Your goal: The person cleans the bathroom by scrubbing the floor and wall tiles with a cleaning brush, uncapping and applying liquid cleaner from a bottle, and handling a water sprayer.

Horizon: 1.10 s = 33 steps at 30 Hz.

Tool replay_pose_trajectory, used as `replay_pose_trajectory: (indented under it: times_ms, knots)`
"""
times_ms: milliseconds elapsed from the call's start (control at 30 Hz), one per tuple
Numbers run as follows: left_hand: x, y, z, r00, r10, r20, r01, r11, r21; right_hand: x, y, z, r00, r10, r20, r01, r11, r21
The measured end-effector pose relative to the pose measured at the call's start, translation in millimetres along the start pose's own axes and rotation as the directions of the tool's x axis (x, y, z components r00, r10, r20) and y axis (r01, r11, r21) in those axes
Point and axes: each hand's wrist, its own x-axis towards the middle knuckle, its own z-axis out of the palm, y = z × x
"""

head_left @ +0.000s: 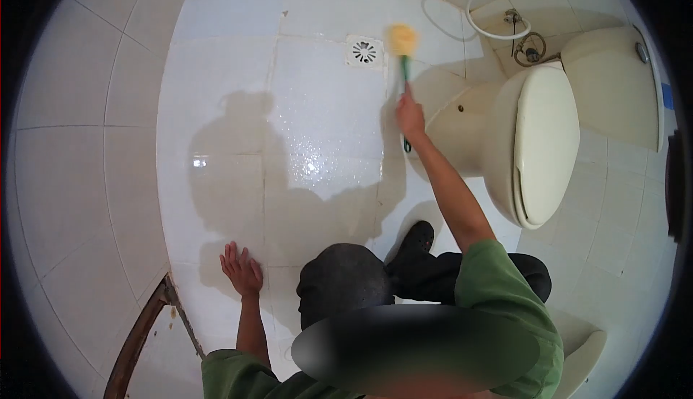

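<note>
Judging from how things lie, work with the yellow-headed brush (402, 41) is under way rather than finished: the brush is in use beside the floor drain (365, 52), at the drain's 3 o'clock. Water droplets (312, 139) dot the white tiled floor (224, 52) just toward 11 o'clock from the middle of the view, so that patch is wet and seemingly not dried. How much of the floor is already done cannot be told; the tiles toward 10 and 11 o'clock show no brush on them, and a dark mark sits on the grout there. The brush head is blurred, and whether it touches the tile is unclear.

The two hands are well apart. The right hand (411, 119), between 1 and 2 o'clock, is closed round the brush's green handle, with the head pointing to 12. Its arm reaches long and nearly straight from the 5 o'clock side, passing close by the toilet (498, 139) at 3 o'clock. The left hand (242, 270), near 8 o'clock, holds nothing: it lies palm down on the floor, fingers spread toward 11, seemingly bracing the body. A bent knee (345, 282) shows at 6 o'clock.
</note>
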Motion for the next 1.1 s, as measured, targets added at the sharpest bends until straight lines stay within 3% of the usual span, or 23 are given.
replay_pose_trajectory:
  times_ms: [67,100,200,267,333,400,433,500,533,600,667,733,767,867,933,967,1000,1033,1067,1100]
  knots:
    - [3.6,-1.7,1.1,1.000,-0.002,0.005,0.002,1.000,0.007,-13.6,-56.5,-29.9,0.973,-0.152,0.171,0.173,0.978,-0.116]
    - [0.3,-0.8,0.0,1.000,-0.005,0.017,0.005,1.000,0.010,3.8,-53.8,-30.5,0.989,-0.064,0.131,0.088,0.980,-0.180]
    - [-1.0,-4.0,1.4,0.999,0.004,0.052,-0.005,1.000,0.028,90.6,-6.6,-8.8,0.957,0.240,-0.165,-0.211,0.962,0.172]
    - [-1.1,-7.4,-1.3,0.998,0.006,0.064,-0.009,0.999,0.039,104.1,-9.2,9.6,0.993,0.024,-0.117,-0.010,0.992,0.123]
    - [-3.1,-1.2,0.1,0.998,0.001,0.057,-0.002,1.000,0.027,100.7,-33.0,25.9,0.981,-0.190,0.031,0.191,0.981,-0.043]
    - [1.7,-2.8,3.3,1.000,-0.002,0.019,0.002,1.000,0.017,60.7,-89.4,14.5,0.947,-0.267,0.181,0.289,0.952,-0.105]
    - [2.5,-1.3,5.2,0.999,0.006,0.031,-0.007,1.000,0.019,68.3,-92.3,13.5,0.949,-0.259,0.182,0.283,0.952,-0.120]
    - [0.9,-6.5,2.7,0.998,0.019,0.054,-0.022,0.999,0.047,140.8,-42.5,43.9,0.982,-0.186,0.031,0.188,0.975,-0.121]
    - [4.6,-9.5,4.9,0.999,0.010,0.042,-0.012,0.999,0.048,157.6,-55.2,15.2,0.999,-0.028,0.040,0.029,0.999,-0.015]
    - [-0.3,-7.9,5.0,0.999,-0.006,0.047,0.005,1.000,0.025,185.8,-78.3,-8.1,0.989,0.147,0.007,-0.147,0.988,-0.037]
    - [-5.3,-4.5,4.9,0.998,-0.021,0.052,0.020,1.000,0.017,204.6,-73.3,37.4,0.982,-0.184,-0.041,0.183,0.983,-0.034]
    - [-0.7,-7.9,5.8,0.999,-0.022,0.047,0.021,1.000,0.016,145.1,-152.5,-1.2,0.925,-0.340,0.169,0.358,0.929,-0.093]
    - [4.6,-9.5,7.7,0.999,-0.023,0.047,0.022,1.000,0.010,146.8,-162.0,-5.8,0.907,-0.341,0.248,0.389,0.904,-0.179]
    - [1.1,-11.6,5.9,0.998,-0.031,0.063,0.031,1.000,0.000,268.8,-74.9,26.5,0.950,-0.296,0.098,0.312,0.905,-0.288]
    - [-1.3,-11.2,5.3,0.997,-0.031,0.064,0.032,0.999,-0.002,226.0,-128.6,-44.9,0.991,0.108,0.081,-0.103,0.993,-0.063]
    - [-3.8,-11.4,3.2,0.997,-0.035,0.071,0.035,0.999,-0.001,256.6,-93.4,-2.6,0.975,-0.155,0.157,0.199,0.926,-0.319]
    - [-3.9,-11.8,2.2,0.996,-0.039,0.075,0.039,0.999,-0.003,287.4,-58.0,39.5,0.886,-0.407,0.220,0.459,0.709,-0.535]
    - [-0.8,-10.7,4.2,0.997,-0.036,0.073,0.037,0.999,-0.009,254.1,-81.1,48.0,0.726,-0.567,0.390,0.641,0.352,-0.682]
    - [-2.3,-9.6,3.9,0.997,-0.034,0.070,0.034,0.999,-0.006,210.3,-87.6,75.6,0.753,-0.637,0.163,0.649,0.679,-0.342]
    - [-3.6,-11.0,3.4,0.998,-0.026,0.064,0.026,1.000,-0.001,143.1,-112.1,82.9,0.831,-0.543,0.122,0.551,0.834,-0.042]
